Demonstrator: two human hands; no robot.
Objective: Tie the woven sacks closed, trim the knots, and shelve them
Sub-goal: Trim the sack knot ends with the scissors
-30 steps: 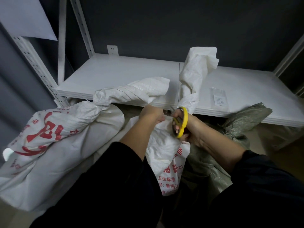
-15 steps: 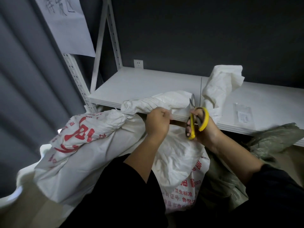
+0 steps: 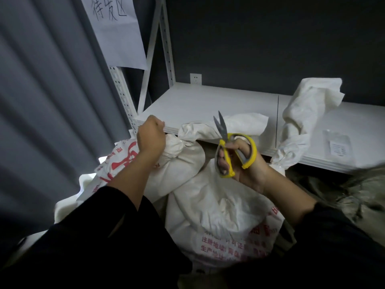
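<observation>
Left hand (image 3: 151, 135) is gripping the white woven sack with red print (image 3: 129, 161) at its bunched neck, fingers curled tight, right by the front left corner of the white metal shelf board (image 3: 198, 103). Knot (image 3: 177, 147) is sitting just right of that fist, just below the board's front edge. The loose tail (image 3: 239, 126) is running on from the knot and lying over that edge. Right hand (image 3: 245, 163) is holding the yellow-handled grey-bladed scissors (image 3: 229, 149), digits through the loops, blades pointing up and nearly together. The tips are sitting in front of the tail; can't tell if they're touching it. So tying looks done on this one and the trim step is starting. Second white woven sack (image 3: 218, 215) is leaning in front, below both hands. What looks like its twisted tail (image 3: 308, 113) is standing up over the front edge further right, apparently untrimmed too. Grey-green woven sack (image 3: 364, 190) is slumping at far right below the board. No sack body is sitting on the board yet. Next move as I read it: open the blades and tip them across the tail close to the knot. Left hand should be pulling the fabric taut, and the cut must miss the knot and the fingers beside it.
</observation>
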